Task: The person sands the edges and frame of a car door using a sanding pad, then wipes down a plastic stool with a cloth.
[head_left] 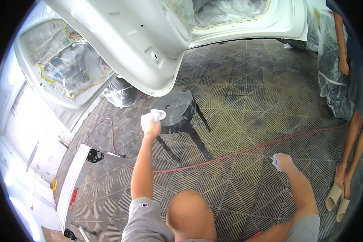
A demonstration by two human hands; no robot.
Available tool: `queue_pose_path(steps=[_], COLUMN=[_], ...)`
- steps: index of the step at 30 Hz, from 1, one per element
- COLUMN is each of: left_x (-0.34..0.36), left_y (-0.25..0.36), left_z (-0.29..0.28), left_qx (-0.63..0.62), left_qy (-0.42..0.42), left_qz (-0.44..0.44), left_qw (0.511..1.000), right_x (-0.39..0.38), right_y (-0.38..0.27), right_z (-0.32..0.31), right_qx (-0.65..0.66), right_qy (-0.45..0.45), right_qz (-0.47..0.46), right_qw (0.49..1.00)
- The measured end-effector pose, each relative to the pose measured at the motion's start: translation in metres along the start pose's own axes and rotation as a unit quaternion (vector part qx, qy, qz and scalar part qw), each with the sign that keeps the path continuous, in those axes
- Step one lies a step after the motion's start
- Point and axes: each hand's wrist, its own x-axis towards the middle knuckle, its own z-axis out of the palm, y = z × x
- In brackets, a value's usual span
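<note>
My left hand (152,128) reaches forward with its fingers closed on a white cloth (159,114). It is over the near left edge of a dark, dusty stool (174,105), below the rounded lower corner of a white car panel (149,48). Whether the cloth touches the stool I cannot tell. My right hand (285,162) is held out over the floor at the right, fingers curled round something small and pale that I cannot make out.
A red hose (238,152) crosses the grey ribbed-tile floor (246,185). A film-covered car door (64,60) stands at the left, above a silver-framed stand (74,181). Another person's leg (353,137) and hand (343,67) show at the right, beside plastic sheeting (330,88).
</note>
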Motion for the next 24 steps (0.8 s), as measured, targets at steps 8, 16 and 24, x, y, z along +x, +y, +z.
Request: queue_pose_path(steps=[8, 16, 24], left_x=[-0.059, -0.073, -0.074], left_y=[0.122, 0.151, 0.076], left_z=[0.011, 0.009, -0.018], left_qx=[-0.089, 0.019, -0.027], left_qy=[-0.068, -0.076, -0.083], left_qz=[0.055, 0.174, 0.085], left_qw=[0.992, 0.982, 0.993], right_x=[-0.010, -0.013, -0.030], right_y=[-0.012, -0.011, 0.008], right_z=[-0.025, -0.025, -0.010], right_qx=[0.009, -0.005, -0.003], right_qy=[0.001, -0.006, 0.031], right_qz=[-0.005, 0.025, -0.008], right_qw=[1.000, 1.000, 0.999])
